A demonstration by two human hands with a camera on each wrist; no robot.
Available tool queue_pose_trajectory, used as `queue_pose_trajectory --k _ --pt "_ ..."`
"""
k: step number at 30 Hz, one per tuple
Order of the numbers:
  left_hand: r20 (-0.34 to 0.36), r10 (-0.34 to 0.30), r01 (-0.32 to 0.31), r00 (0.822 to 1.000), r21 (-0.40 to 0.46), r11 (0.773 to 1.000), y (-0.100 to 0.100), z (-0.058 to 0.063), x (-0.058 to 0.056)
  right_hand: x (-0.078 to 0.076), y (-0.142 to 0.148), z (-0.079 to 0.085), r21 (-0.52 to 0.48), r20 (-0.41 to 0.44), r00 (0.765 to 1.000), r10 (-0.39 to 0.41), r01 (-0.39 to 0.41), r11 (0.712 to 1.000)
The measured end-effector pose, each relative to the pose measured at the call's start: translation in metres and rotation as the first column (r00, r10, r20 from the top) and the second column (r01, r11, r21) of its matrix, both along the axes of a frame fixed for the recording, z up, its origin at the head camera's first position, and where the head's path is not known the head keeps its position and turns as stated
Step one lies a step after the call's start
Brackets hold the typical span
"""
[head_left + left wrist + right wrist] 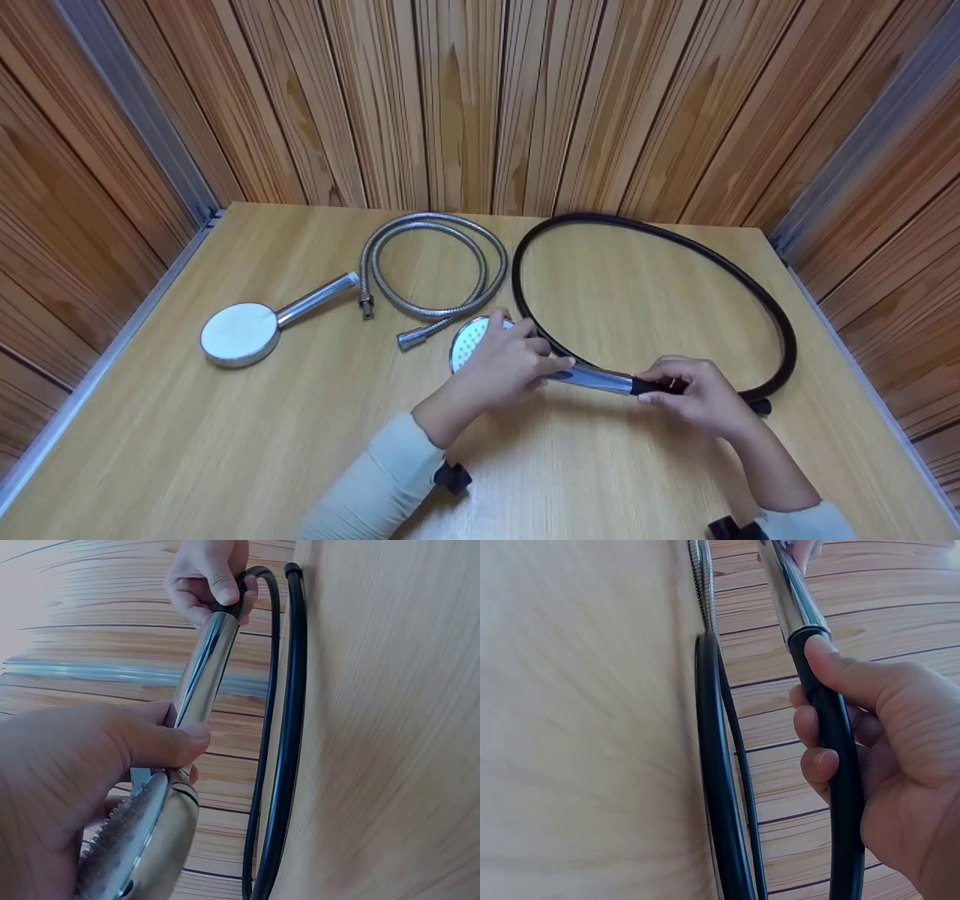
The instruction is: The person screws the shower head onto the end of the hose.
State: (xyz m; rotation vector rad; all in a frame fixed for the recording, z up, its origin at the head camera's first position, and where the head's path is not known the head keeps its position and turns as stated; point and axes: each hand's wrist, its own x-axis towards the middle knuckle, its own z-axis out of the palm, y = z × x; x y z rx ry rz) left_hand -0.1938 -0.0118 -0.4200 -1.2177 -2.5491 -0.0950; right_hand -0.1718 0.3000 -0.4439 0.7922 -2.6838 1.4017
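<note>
A chrome shower head [600,379] with a nozzled face is held up over the table. My left hand [502,356] grips it around the neck, thumb along the handle in the left wrist view. At the handle's lower end sits the black end fitting of a black shower hose [844,757]. My right hand [694,394] pinches that fitting, thumb on one side and fingers curled round the other in the right wrist view. Fitting and handle meet with no visible gap. From there the hose loops over the table's right half, its other end near my right wrist.
A second shower head [240,334] with a plain white face lies on the left. Between it and the black hose lies a coiled metal shower hose [431,307], with its end fittings toward me. Wood-panelled walls [457,105] stand behind and at the sides of the table [300,450].
</note>
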Motion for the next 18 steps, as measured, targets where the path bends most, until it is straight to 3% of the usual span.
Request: queue_pose_trajectory --k 5,9,18 --pt "-0.023 0.000 -0.001 1.000 -0.022 1.000 0.004 0.000 0.001 -0.001 0.004 0.001 -0.028 0.080 0.997 -0.007 0.009 1.000" --pt "-0.046 -0.001 -0.001 0.999 -0.030 1.000 0.006 -0.002 0.001 -0.002 0.005 -0.001 -0.036 0.089 0.996 -0.016 0.019 0.999" --pt "0.001 0.008 -0.008 1.000 -0.017 1.000 0.007 -0.009 -0.008 0.000 0.004 -0.012 0.031 -0.098 0.994 -0.048 0.051 0.998"
